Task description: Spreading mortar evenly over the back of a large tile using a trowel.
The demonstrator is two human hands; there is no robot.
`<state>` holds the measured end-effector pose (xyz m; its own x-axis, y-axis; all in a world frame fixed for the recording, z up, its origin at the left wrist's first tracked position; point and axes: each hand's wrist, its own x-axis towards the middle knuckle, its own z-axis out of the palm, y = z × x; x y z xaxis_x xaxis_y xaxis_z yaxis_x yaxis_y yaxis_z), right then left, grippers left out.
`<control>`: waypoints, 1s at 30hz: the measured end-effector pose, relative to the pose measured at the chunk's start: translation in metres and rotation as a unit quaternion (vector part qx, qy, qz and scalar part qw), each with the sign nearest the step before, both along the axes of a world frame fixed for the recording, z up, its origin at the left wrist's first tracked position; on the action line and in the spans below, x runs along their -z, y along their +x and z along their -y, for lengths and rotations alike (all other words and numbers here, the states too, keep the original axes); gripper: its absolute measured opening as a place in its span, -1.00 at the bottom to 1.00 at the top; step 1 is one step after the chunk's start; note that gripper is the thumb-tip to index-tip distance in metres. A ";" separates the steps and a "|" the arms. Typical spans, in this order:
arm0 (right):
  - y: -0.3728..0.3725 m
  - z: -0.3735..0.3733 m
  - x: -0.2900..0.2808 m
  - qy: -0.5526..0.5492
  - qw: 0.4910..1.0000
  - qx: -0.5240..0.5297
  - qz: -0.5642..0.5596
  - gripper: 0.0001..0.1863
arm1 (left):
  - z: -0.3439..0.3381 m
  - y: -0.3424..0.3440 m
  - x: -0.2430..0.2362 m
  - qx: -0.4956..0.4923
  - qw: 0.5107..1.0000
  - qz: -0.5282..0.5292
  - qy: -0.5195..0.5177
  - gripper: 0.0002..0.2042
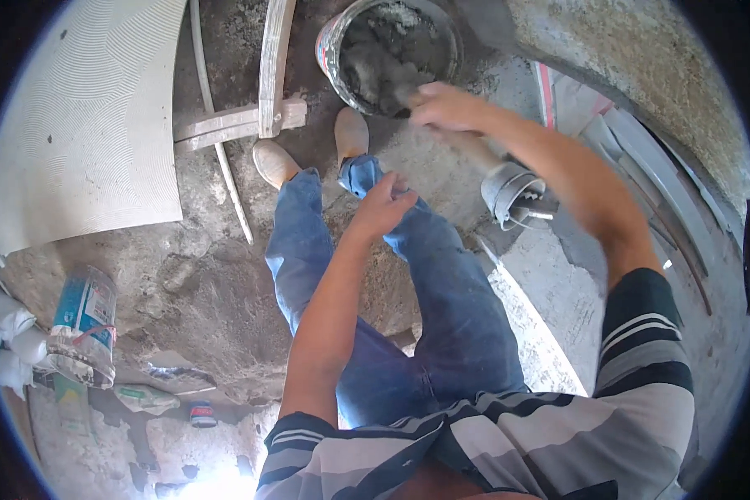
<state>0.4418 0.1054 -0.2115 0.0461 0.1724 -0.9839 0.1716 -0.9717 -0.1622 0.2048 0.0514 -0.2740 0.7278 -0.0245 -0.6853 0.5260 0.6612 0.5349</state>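
My right hand [446, 108] is closed round the handle of a tool, blurred and partly hidden, at a large bucket [325, 50] of wet grey mortar [371, 67] at the top centre. My left hand [383, 200] rests by the knee of my jeans [450, 283], its fingers loosely bent and apart, with nothing visible in it. A small grey pail [496, 196] lies below my right forearm, with a metal tool at its mouth.
A ridged off-white board [83, 117] lies at left, beside wooden battens [271, 58] and a pale pipe [221, 167]. A clear-and-blue bucket [83, 325] and white sacks [4, 325] are lower left. Long grey strips [658, 183] run along the right wall.
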 end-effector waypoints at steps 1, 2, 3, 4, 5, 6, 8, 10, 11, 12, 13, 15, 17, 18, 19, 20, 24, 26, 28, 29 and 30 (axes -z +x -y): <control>0.010 -0.001 -0.018 -0.018 0.999 0.032 -0.033 -0.79 | -0.001 -0.001 0.002 0.008 1.000 0.000 0.020 -0.55; 0.024 -0.006 -0.039 -0.033 0.997 -0.060 -0.021 -0.79 | 0.000 -0.001 0.001 0.014 0.999 0.004 0.037 -0.55; 0.034 -0.007 -0.053 -0.045 0.987 -0.152 -0.006 -0.79 | 0.001 -0.001 -0.003 0.017 0.999 0.005 0.036 -0.55; 0.037 0.000 -0.058 -0.043 0.988 -0.151 -0.005 -0.79 | 0.000 -0.001 -0.006 0.031 0.999 0.004 0.036 -0.55; 0.037 0.007 -0.061 0.051 0.942 -0.313 0.112 -0.79 | -0.003 -0.001 -0.008 0.044 0.998 0.001 0.037 -0.55; 0.035 0.010 -0.060 0.143 0.848 -0.459 0.222 -0.79 | -0.006 -0.002 -0.008 0.045 0.998 -0.002 0.040 -0.55; 0.016 -0.008 -0.037 0.116 0.849 -0.469 0.213 -0.76 | -0.011 -0.005 -0.012 0.055 0.998 0.006 0.021 -0.54; 0.005 -0.017 0.003 0.078 0.844 -0.487 0.211 -0.73 | -0.008 0.004 -0.018 0.050 0.999 0.001 0.015 -0.53; 0.004 -0.013 0.026 0.070 0.843 -0.489 0.213 -0.72 | -0.007 0.011 -0.021 0.047 0.999 -0.007 0.009 -0.53; -0.001 -0.018 0.040 0.073 0.844 -0.489 0.209 -0.72 | -0.010 0.012 -0.022 0.046 0.999 -0.012 0.009 -0.53; -0.008 -0.024 0.049 0.073 0.862 -0.461 0.195 -0.72 | -0.015 0.012 -0.025 0.041 0.999 -0.002 0.020 -0.52; -0.017 -0.021 0.051 0.071 0.880 -0.434 0.181 -0.71 | -0.010 0.007 -0.029 0.035 0.999 0.009 0.028 -0.51; -0.022 -0.023 0.054 0.071 0.920 -0.356 0.146 -0.70 | -0.008 0.002 -0.022 0.006 1.000 -0.013 0.002 -0.52; -0.026 -0.021 0.053 0.068 0.946 -0.290 0.126 -0.75 | -0.009 0.000 -0.016 0.004 1.000 -0.014 0.009 -0.52; -0.026 -0.010 0.050 0.061 0.980 -0.169 0.091 -0.80 | -0.008 0.000 -0.015 0.020 1.000 -0.007 0.007 -0.52; -0.026 -0.003 0.046 0.055 0.996 -0.044 0.050 -0.82 | -0.011 -0.001 -0.016 0.037 0.999 -0.005 0.009 -0.52; -0.014 0.022 0.026 0.089 0.985 0.135 -0.062 -0.82 | -0.013 0.007 -0.018 0.047 0.998 0.002 0.036 -0.53; -0.017 0.035 0.016 0.109 0.956 0.255 -0.091 -0.83 | -0.010 0.005 -0.015 0.089 0.995 -0.011 0.048 -0.54; -0.025 0.050 0.015 0.118 0.959 0.245 -0.075 -0.79 | -0.007 0.005 -0.013 0.110 0.992 -0.018 0.058 -0.54; -0.032 0.057 0.015 0.141 0.958 0.242 -0.057 -0.78 | -0.005 0.004 -0.012 0.126 0.990 -0.021 0.068 -0.54; -0.038 0.064 0.019 0.163 0.957 0.238 -0.039 -0.78 | -0.002 0.004 -0.010 0.132 0.988 -0.025 0.070 -0.54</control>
